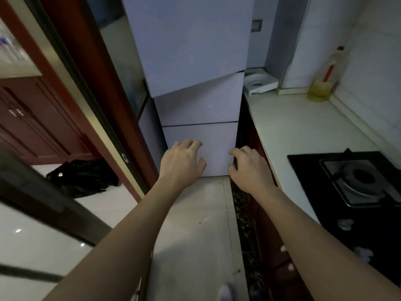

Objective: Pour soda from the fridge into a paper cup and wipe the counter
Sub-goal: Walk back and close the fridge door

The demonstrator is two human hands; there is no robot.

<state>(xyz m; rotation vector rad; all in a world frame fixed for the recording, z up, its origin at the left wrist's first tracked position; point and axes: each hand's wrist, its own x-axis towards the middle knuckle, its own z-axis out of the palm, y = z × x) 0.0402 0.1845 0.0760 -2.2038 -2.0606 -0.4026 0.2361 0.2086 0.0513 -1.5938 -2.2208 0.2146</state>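
- Fridge [195, 51], a tall white cabinet of three smooth, glossy panels stacked upright, stands straight ahead of both hands at the end of a narrow kitchen. No soda or paper cup is in sight; the soda is presumably inside.
- Left hand [181, 162], fingers spread, slightly bent and holding nothing, hovers before the bottom panel [195, 135]; whether it touches cannot be told.
- Right hand [249, 168], fingers loosely curled and empty, sits at that panel's right edge, beside a dark gap. It is the hand nearer that edge.
- Upper door [191, 79] hangs askew over the panel below, seemingly ajar, well above both hands.
- Pale, polished counter [303, 127] runs along the right, carrying a black glass hob [303, 168] and a yellowish bottle [323, 83] by the wall.
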